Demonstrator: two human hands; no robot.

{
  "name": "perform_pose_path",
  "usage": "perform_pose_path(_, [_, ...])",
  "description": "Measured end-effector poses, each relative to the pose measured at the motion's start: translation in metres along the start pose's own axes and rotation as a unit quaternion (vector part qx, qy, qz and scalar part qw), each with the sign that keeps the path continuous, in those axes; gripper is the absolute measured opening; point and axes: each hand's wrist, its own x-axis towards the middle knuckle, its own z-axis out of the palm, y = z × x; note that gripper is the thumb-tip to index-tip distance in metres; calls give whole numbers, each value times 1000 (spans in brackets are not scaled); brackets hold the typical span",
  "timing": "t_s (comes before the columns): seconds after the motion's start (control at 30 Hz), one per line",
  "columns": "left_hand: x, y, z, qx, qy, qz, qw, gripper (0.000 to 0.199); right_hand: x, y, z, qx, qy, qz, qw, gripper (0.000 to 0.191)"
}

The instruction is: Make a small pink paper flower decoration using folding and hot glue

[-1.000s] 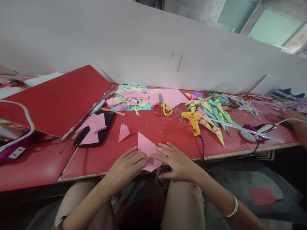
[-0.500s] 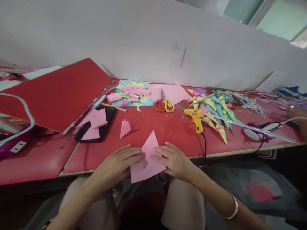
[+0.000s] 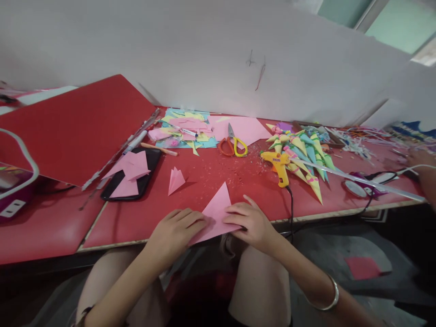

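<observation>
A triangular sheet of pink paper (image 3: 217, 210) lies at the table's front edge, its point facing away from me and its lower edge over the rim. My left hand (image 3: 177, 228) grips its left side, fingers together on top and the thumb out of sight. On the right side, my right hand (image 3: 251, 225) holds it, fingers bent over the surface and one finger raised. Just beyond stands a small folded pink paper piece (image 3: 176, 180). Cut pink pieces (image 3: 133, 169) rest on a black phone-like tray (image 3: 150, 170) to the left.
Scissors (image 3: 233, 144) lie behind the paper, near coloured scraps (image 3: 187, 125). A yellow glue gun (image 3: 279, 167) with a clear stick sits beside several paper cones (image 3: 315, 156). A red board (image 3: 85, 122) leans at left. Another person's hand (image 3: 422, 159) shows at far right.
The pink paper has shifted slightly up and right, and its lower left corner is now covered by my left hand. Both hands remain on it. The view has tilted slightly.
</observation>
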Motion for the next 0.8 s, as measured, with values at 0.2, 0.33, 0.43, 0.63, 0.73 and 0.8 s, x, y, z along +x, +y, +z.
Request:
perform_pose_path(0.2, [5,-2,9,-21,37,-77,996,25,12,3,11,35,69,-3,997,16])
perform_pose_path(0.33, [6,-2,9,-26,42,-127,991,33,18,5,13,37,63,30,997,17])
perform_pose_path(0.43, [4,-2,8,-21,34,-150,988,34,19,3,11,38,56,53,996,14])
perform_pose_path(0.63, [-10,-5,7,-27,51,-27,998,25,11,6,1,64,-9,-25,998,17])
perform_pose_path(0.73, [-14,-4,6,-20,63,-4,998,31,8,9,1,87,4,-37,996,19])
perform_pose_path(0.8, [-13,-3,7,-12,69,-21,997,25,7,9,3,97,17,-26,995,11])
